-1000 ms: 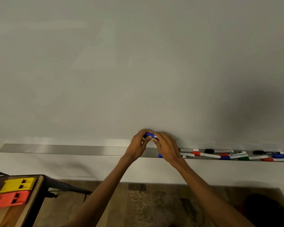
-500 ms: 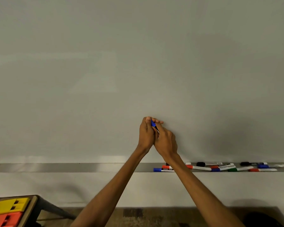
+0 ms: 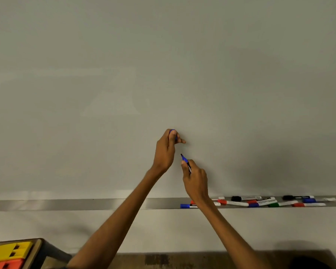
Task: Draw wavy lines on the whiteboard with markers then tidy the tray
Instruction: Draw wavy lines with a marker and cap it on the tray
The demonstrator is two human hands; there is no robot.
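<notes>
The blank whiteboard [image 3: 163, 74] fills most of the view. My right hand [image 3: 195, 176] grips an uncapped blue marker [image 3: 186, 163], its tip pointing up and left close to the board. My left hand [image 3: 168, 148] is raised just above it, fingers closed on the blue cap [image 3: 172, 131]. Below runs the metal tray [image 3: 76, 204], with several markers [image 3: 260, 202] in black, red, blue and green lying scattered along its right part. My right wrist hides part of two of them.
A small table [image 3: 35, 249] at the bottom left carries a yellow block [image 3: 10, 251] and an orange block [image 3: 6, 264]. A strip of white wall runs under the tray, with patterned floor [image 3: 163, 260] below it.
Both hands rose from the tray together holding the blue marker. They have now pulled apart: the cap stayed in my left hand, the bare marker in my right.
</notes>
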